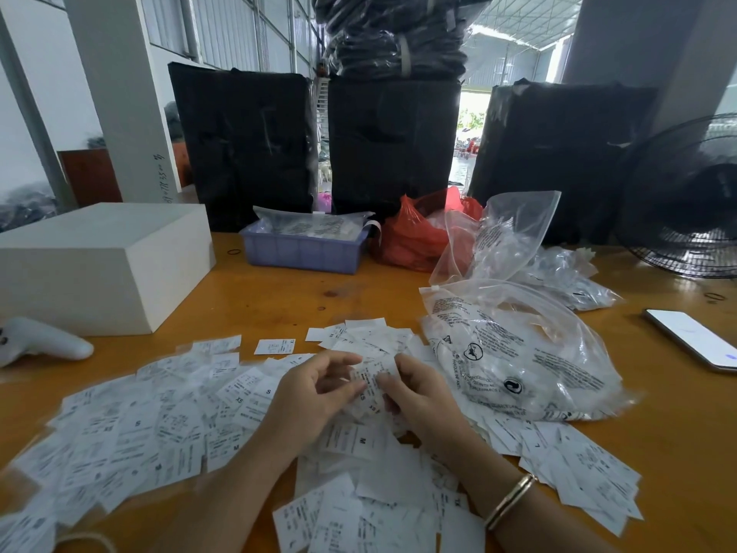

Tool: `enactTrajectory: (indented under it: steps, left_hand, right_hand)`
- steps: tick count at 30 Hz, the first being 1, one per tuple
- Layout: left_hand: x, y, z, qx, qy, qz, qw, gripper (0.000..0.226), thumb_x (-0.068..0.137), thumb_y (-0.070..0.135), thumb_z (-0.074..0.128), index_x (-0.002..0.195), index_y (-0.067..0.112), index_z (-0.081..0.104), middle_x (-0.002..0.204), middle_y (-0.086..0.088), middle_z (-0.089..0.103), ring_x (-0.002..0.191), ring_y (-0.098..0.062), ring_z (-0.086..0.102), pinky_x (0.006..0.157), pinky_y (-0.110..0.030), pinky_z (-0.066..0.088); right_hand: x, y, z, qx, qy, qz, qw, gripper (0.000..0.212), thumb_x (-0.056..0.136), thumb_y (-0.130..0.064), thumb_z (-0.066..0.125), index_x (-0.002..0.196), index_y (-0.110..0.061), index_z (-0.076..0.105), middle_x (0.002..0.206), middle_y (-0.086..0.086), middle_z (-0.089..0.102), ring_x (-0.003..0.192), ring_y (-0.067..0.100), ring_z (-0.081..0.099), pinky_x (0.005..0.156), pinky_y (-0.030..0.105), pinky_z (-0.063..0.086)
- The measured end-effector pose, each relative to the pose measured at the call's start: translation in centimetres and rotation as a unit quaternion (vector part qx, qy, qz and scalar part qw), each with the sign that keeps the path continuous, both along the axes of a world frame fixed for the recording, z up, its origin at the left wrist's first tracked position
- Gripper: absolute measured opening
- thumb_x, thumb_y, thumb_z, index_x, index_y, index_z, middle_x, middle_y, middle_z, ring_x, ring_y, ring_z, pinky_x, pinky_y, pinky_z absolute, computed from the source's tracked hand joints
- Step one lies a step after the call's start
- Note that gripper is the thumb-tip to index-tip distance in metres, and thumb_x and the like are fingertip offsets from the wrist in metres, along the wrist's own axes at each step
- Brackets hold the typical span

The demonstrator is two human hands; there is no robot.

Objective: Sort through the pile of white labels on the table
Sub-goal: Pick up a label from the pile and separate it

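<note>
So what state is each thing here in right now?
left hand: fingers curled by the held labels
right hand: pinching labels
held labels: lifted between both hands
pile of labels: spread loose
clear bag: lying crumpled
phone: screen lit
fan: cannot tell

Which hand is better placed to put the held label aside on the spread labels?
Probably the left hand: it touches the held label, and the spread labels lie on its side.
</note>
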State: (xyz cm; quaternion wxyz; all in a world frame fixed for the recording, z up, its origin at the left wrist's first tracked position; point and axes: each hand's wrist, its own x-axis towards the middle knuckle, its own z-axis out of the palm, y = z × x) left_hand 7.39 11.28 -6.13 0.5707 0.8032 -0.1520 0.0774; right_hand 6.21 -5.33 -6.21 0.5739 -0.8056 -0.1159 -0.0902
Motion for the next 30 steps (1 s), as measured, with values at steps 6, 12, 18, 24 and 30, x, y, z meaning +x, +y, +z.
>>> enactTrajectory:
  steps: [6,12,18,24,30]
  left_hand:
    - [-0.02,0.17,0.02,0.039,-0.014,0.004,0.999,0.017,0.078,0.028,0.073,0.086,0.041,0.064,0.077,0.015,0.069,0.077,0.002,0.064,0.065,-0.013,0.052]
    - [-0.26,-0.04,0.19,-0.001,-0.001,-0.035,0.999,0.021,0.083,0.019,0.069,0.096,0.035,0.064,0.083,0.017,0.071,0.077,-0.002,0.068,0.066,-0.012,0.051]
    - [-0.34,0.21,0.21,-0.047,0.032,-0.072,0.996,0.023,0.086,0.011,0.066,0.1,0.03,0.067,0.085,0.01,0.072,0.081,-0.008,0.07,0.068,-0.015,0.053]
    - [-0.25,-0.09,-0.06,-0.019,0.01,-0.056,0.998,0.024,0.083,0.014,0.069,0.096,0.034,0.067,0.087,0.019,0.07,0.084,0.001,0.066,0.068,-0.011,0.051]
    - [-0.02,0.12,-0.13,-0.094,0.039,-0.067,0.993,0.03,0.083,0.006,0.068,0.1,0.031,0.067,0.092,0.011,0.072,0.088,-0.007,0.068,0.071,-0.016,0.053]
  right_hand:
    - [-0.24,0.15,0.08,-0.045,-0.037,-0.001,0.998,0.032,0.09,-0.013,0.058,0.07,0.004,0.04,0.063,0.012,0.041,0.057,0.016,0.038,0.053,0.034,0.031]
    - [-0.31,0.31,-0.12,-0.09,-0.079,-0.03,0.992,0.026,0.08,-0.019,0.049,0.06,-0.02,0.032,0.055,-0.001,0.037,0.051,0.013,0.032,0.048,0.038,0.028]
    - [-0.07,0.1,-0.25,-0.07,-0.087,-0.026,0.993,0.022,0.077,-0.02,0.047,0.062,-0.009,0.036,0.054,0.002,0.038,0.05,0.014,0.034,0.047,0.042,0.031]
    - [-0.38,0.27,-0.55,-0.168,-0.117,-0.011,0.979,0.029,0.086,-0.025,0.049,0.064,-0.026,0.03,0.052,-0.009,0.032,0.05,0.007,0.033,0.048,0.024,0.025]
    - [-0.1,0.11,-0.31,-0.063,-0.06,-0.035,0.996,0.034,0.091,-0.011,0.053,0.064,-0.022,0.034,0.055,-0.002,0.044,0.051,0.017,0.047,0.045,0.04,0.035]
